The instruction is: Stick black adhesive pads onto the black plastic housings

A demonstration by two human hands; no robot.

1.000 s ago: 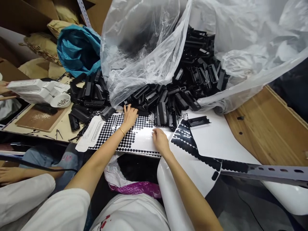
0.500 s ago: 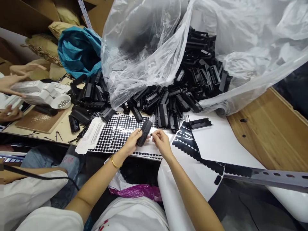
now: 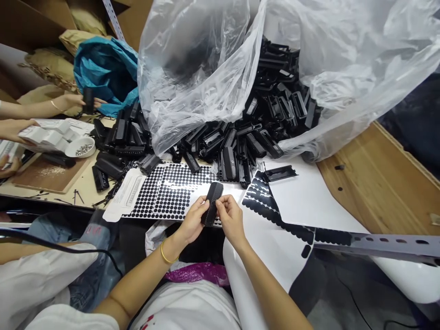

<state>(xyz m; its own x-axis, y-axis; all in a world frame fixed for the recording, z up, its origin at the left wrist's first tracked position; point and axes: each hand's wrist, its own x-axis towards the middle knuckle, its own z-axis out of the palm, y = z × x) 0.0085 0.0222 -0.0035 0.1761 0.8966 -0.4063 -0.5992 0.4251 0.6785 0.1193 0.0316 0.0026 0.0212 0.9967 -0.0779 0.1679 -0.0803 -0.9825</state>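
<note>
My left hand point(image 3: 193, 221) is wrapped round a black ribbed plastic part point(image 3: 213, 201), held upright over the front edge of the table. The fingers of my right hand point(image 3: 231, 217) are pinched together against the right side of that part; anything between their tips is too small to make out. Behind my hands lies a white sheet with rows of black round stickers point(image 3: 165, 195). A second, partly peeled sticker sheet point(image 3: 261, 198) lies to the right. Many similar black parts point(image 3: 229, 162) are heaped just beyond the sheets.
A large clear plastic bag point(image 3: 206, 101) spills black parts at the back. On the left are a blue bag point(image 3: 103, 68), a white bowl of small metal pieces point(image 3: 80, 146), white boxes point(image 3: 51, 133) and other people's hands, one holding a black part. A wooden panel point(image 3: 374, 183) stands right.
My hands have moved down and closer together with the black part, and my right fingers now touch it. At the left, another person's hand has moved out toward the blue bag with a black part.
</note>
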